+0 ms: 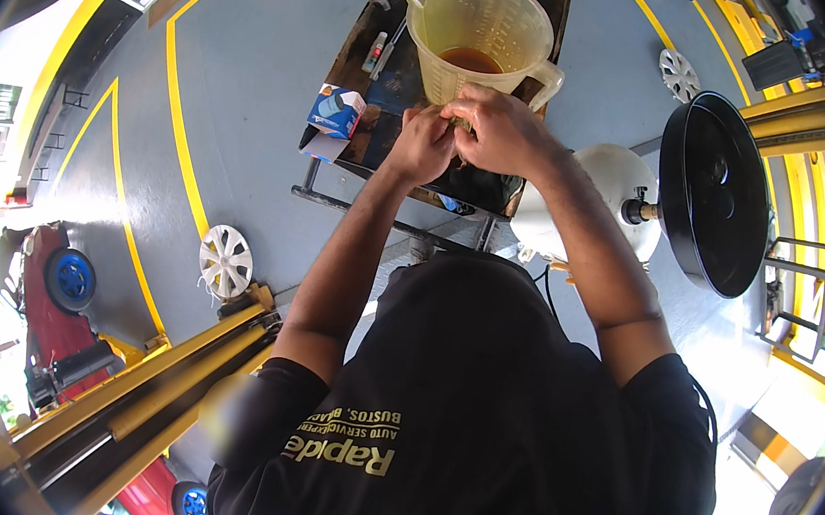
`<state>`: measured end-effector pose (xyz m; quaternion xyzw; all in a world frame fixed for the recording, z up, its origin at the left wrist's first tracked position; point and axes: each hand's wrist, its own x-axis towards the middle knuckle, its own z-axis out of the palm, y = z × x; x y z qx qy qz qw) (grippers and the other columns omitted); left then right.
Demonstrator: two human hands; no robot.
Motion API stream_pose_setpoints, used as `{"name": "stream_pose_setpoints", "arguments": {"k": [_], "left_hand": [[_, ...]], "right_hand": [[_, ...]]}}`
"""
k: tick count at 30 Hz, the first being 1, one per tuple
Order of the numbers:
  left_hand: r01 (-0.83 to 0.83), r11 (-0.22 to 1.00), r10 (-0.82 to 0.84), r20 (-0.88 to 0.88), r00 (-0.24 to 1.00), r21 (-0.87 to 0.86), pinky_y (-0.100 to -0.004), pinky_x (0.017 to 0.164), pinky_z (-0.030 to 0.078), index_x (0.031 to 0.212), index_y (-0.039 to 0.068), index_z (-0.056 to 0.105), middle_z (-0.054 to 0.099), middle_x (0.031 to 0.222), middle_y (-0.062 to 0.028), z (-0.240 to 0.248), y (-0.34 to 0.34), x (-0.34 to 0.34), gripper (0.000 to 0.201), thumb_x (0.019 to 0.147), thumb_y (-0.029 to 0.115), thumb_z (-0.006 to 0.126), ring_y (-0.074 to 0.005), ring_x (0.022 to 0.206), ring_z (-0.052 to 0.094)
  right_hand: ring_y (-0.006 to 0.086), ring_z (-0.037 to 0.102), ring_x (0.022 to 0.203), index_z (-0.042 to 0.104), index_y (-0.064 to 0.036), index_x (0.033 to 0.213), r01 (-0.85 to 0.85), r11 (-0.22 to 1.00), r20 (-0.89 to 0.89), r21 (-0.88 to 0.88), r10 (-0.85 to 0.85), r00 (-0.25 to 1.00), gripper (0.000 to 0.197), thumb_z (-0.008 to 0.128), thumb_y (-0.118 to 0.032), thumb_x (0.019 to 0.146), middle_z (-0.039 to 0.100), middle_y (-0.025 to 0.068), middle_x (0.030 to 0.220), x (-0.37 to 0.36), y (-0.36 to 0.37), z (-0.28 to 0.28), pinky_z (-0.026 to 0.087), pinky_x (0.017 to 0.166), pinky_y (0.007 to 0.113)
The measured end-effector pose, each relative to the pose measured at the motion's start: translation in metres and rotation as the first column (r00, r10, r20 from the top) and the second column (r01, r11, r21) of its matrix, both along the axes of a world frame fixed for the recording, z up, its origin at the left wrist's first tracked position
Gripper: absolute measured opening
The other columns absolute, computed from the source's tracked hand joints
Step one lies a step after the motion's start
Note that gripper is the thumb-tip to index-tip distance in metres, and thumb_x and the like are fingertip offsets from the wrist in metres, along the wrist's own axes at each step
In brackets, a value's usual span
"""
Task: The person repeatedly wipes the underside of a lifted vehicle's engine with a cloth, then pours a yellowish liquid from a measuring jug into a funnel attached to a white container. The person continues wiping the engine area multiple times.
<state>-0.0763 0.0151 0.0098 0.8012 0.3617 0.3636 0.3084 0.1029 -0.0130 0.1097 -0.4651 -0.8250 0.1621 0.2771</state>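
Observation:
My left hand (pixel 424 148) and my right hand (pixel 498 131) meet over a dark, worn cart top (pixel 385 104), fingers curled in against each other. Whatever is pinched between them is hidden by the fingers. Just beyond stands a large translucent measuring jug (pixel 434 81), its spout to the left and its handle to the right, with a little reddish-brown liquid in the bottom. To the left of my hands sits a small blue, white and red box (pixel 336 112) near the cart's edge.
A small tube (pixel 374 51) lies left of the jug. Right of the cart stand a white tank (pixel 588 211) and a wide black round pan (pixel 711 193). Wheel covers (pixel 226 261) rest on either side. At left are a yellow lift post (pixel 132 394) and a red car (pixel 49 320).

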Motion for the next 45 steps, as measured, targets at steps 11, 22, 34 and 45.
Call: {"name": "stream_pose_setpoints", "arguments": {"k": [11,22,34,45], "left_hand": [[0.051,0.995,-0.072,-0.255,0.964,-0.086,-0.0469,0.1,0.037,0.106,0.01,0.07,0.07,0.11,-0.0118,0.027,0.002,0.003,0.017,0.092,0.019,0.065,-0.0335,0.113,0.063],[0.227,0.963,-0.226,0.023,0.974,-0.145,-0.041,0.104,0.041,0.113,0.002,0.068,0.068,0.118,-0.0161,0.024,-0.003,-0.007,0.019,0.099,0.013,0.06,-0.0346,0.113,0.063],[-0.072,0.996,0.075,-0.038,0.996,0.054,-0.0443,0.101,0.036,0.115,0.006,0.066,0.054,0.121,-0.014,0.002,-0.031,0.003,0.017,0.104,0.016,0.059,-0.0327,0.118,0.051],[-0.118,0.982,0.13,-0.072,0.989,0.148,-0.0463,0.096,0.034,0.117,0.008,0.067,0.053,0.119,-0.0135,-0.019,-0.025,-0.006,0.022,0.098,0.018,0.065,-0.0333,0.113,0.049]], "right_hand": [[0.0324,0.073,0.08,0.069,0.0003,0.089,-0.134,0.987,0.512,0.086,0.071,0.856,0.008,0.065,-0.004,0.084,0.068,0.016,0.084,0.003,0.003,-0.004,0.06,0.073,0.042],[0.038,0.071,0.068,0.069,-0.0026,0.077,-0.04,0.994,0.277,-0.098,0.066,0.959,0.013,0.065,-0.013,0.084,0.069,0.0199,0.07,0.018,0.013,-0.007,0.059,0.066,0.048],[0.0392,0.067,0.067,0.063,0.0001,0.074,0.009,0.958,-0.062,-0.286,-0.028,0.998,0.027,0.054,-0.019,0.092,0.064,0.0215,0.068,0.017,0.021,-0.041,0.054,0.067,0.049],[0.0112,0.044,0.061,0.054,-0.0036,0.072,-0.176,0.661,-0.49,-0.729,-0.325,0.809,0.028,0.05,-0.019,0.095,0.048,0.0018,0.063,0.022,0.028,-0.085,0.04,0.059,0.032]]}}
